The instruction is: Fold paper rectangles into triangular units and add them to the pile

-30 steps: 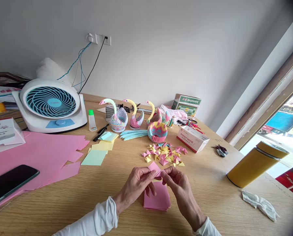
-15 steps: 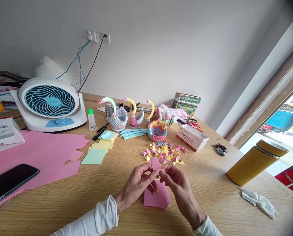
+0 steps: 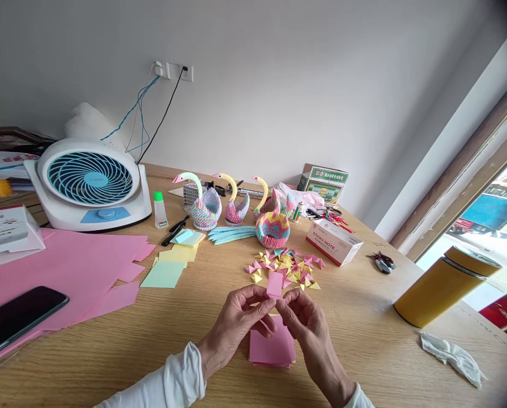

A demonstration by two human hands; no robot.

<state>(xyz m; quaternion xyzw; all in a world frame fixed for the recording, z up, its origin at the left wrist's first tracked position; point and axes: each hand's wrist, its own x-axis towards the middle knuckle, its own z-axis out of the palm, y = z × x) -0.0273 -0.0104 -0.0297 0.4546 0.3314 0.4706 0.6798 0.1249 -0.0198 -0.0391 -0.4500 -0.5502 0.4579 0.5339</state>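
Both hands meet over the wooden table [image 3: 363, 317], pinching one small pink paper slip [image 3: 274, 284] that stands upright between the fingertips. My left hand [image 3: 236, 323] grips its left side, my right hand [image 3: 306, 323] its right side. Under the hands lies a stack of pink paper squares [image 3: 271, 348]. Just beyond the fingers sits a heap of folded pink and yellow paper triangles [image 3: 285, 267]. Further back stand three paper swans [image 3: 206, 201] and a round woven paper base [image 3: 272, 226].
A white and blue fan [image 3: 89, 181], glue bottle [image 3: 160, 208], large pink sheets [image 3: 66, 266] and a black phone [image 3: 17, 317] lie left. A sticky note box [image 3: 333, 242], yellow flask [image 3: 446, 283], small clippers [image 3: 383, 262] and a crumpled tissue [image 3: 452, 354] are right.
The pink slip has turned from tilted to upright between my fingertips and risen slightly. Both hands kept their place over the pink stack.
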